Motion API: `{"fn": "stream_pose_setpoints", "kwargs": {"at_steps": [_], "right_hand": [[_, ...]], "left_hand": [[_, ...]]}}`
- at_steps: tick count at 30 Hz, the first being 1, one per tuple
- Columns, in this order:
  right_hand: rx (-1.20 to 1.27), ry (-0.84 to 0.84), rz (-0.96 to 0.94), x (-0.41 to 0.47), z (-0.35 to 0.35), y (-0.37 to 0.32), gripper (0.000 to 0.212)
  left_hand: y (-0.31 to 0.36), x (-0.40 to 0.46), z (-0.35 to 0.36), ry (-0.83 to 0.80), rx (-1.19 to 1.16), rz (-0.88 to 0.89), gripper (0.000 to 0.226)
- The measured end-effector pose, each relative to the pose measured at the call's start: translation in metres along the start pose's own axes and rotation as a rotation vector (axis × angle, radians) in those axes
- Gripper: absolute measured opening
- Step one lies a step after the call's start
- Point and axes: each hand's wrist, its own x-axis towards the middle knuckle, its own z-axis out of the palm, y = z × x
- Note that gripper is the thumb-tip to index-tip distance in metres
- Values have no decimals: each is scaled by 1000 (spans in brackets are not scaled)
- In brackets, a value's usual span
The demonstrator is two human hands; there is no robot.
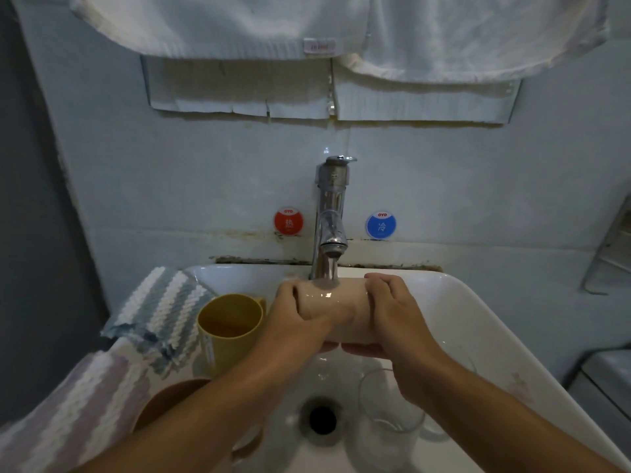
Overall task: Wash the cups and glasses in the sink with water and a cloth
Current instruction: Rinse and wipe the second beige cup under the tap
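The pink cup [336, 312] lies on its side directly under the spout of the faucet [330, 213], held above the white sink [478, 319], with the running water [328, 269] striking its upper wall. Its long axis runs roughly level, left to right across the basin; which end is the mouth cannot be told, since a hand covers each end. The left hand [300, 319] wraps the end left of the faucet, its fingers [290, 288] curled over the top and pressed close together against the wet wall. The right hand [392, 315] grips the other end, fingers [377, 285] curled over the top and more fingertips showing beneath the cup. Left of the faucet and lower, a yellow cup [227, 331] with a handle stands upright inside the basin, just beside the left wrist. Nearer the camera a brown cup [170, 401] is partly hidden by the left forearm. Below the faucet sits the drain [321, 419], and just right of it a clear glass [389, 411] stands under the right forearm. A striped cloth [150, 322] drapes over the sink's rim, left of the faucet. Red [288, 221] and blue [381, 225] round stickers flank the faucet on the wall, and white towels [307, 25] hang above it.
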Motion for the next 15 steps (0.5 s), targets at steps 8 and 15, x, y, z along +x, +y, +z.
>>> {"fn": "stream_pose_setpoints", "kwargs": {"at_steps": [8, 15], "right_hand": [[11, -56, 30, -1, -3, -3, 36], [-14, -140, 13, -4, -3, 1, 58]], "left_hand": [[1, 1, 0, -15, -160, -30, 31], [-3, 2, -2, 3, -81, -60, 44]]}}
